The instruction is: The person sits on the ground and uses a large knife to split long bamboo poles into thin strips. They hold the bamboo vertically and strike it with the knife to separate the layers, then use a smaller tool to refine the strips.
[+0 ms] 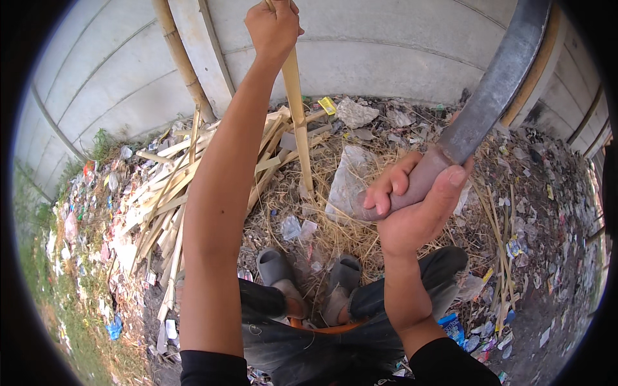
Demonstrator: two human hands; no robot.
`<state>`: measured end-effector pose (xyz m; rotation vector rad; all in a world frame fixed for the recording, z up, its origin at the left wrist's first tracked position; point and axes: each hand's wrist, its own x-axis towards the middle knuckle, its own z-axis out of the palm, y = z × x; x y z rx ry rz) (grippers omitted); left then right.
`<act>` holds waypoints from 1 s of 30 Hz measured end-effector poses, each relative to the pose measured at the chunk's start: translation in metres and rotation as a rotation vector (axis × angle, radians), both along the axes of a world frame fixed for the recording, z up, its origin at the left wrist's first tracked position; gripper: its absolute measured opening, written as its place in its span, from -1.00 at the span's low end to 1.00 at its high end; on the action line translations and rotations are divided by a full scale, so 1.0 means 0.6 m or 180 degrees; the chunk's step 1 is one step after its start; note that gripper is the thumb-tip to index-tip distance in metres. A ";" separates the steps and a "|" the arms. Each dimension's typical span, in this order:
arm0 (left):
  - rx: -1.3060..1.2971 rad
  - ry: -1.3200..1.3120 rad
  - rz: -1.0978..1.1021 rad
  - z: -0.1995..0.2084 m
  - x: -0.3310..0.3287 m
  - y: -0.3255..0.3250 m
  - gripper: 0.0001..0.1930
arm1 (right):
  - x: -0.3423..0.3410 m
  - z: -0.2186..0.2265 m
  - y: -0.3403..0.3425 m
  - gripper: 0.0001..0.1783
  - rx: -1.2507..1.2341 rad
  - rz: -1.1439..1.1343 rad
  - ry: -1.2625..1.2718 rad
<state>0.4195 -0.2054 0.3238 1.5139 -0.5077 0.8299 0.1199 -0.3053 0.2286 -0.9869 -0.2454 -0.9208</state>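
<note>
My left hand (273, 31) is raised in front of me, closed round the upper part of a split bamboo strip (297, 103). The strip stands nearly upright, its lower end down among straw-like shavings (335, 239). On the right, my right hand (418, 222) grips the brown handle of a machete (489, 90). Its broad dark blade points up and away to the right, apart from the strip, and runs out of view at the top. Beyond the handle's butt lies a pale flat stone slab (351, 174).
A heap of split bamboo strips (174, 186) lies left of centre, partly behind my left arm. A concrete panel wall (367, 64) with bamboo poles (182, 58) closes the far side. Litter covers the ground. My slippers (275, 265) are below; more thin strips (504, 251) lie right.
</note>
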 end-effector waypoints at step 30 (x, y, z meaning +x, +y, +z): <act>-0.0108 -0.0021 0.0449 0.000 0.004 0.033 -0.24 | -0.026 0.033 0.001 -0.50 -0.0009 0.0666 0.0928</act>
